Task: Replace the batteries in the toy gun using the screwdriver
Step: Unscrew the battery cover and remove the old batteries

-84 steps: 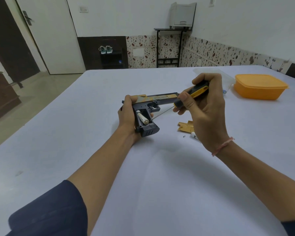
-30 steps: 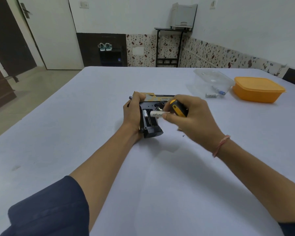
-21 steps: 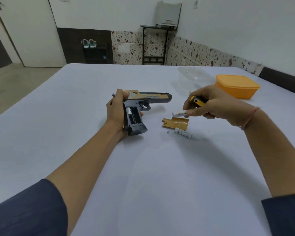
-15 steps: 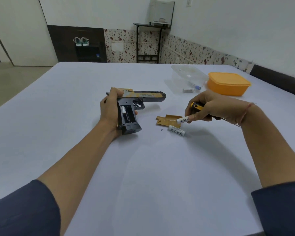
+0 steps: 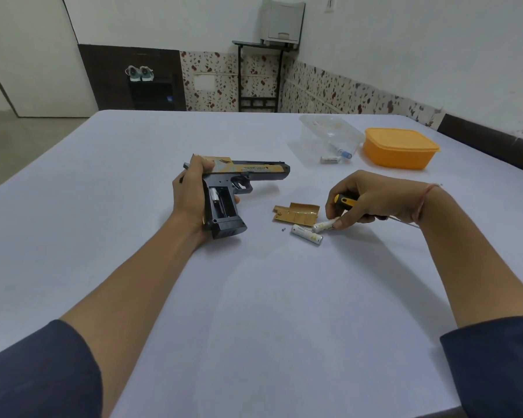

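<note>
I see the worktop [image 5: 254,297] with an orange lidded box [image 5: 400,149] at far right. At centre, the left hand [image 5: 191,200] wraps the toy gun [image 5: 248,171] by its grip; the compartment is open, with a seated battery [image 5: 214,195] inside. The right hand [image 5: 372,197] curls round the screwdriver [image 5: 346,202] and pinches a white battery [image 5: 323,226], close beside a loose battery [image 5: 306,234], the gold cover [image 5: 296,213] and a tiny screw [image 5: 283,229].

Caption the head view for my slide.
Left hand grips the toy gun; right hand, holding the screwdriver, pinches a battery beside a loose battery.
</note>
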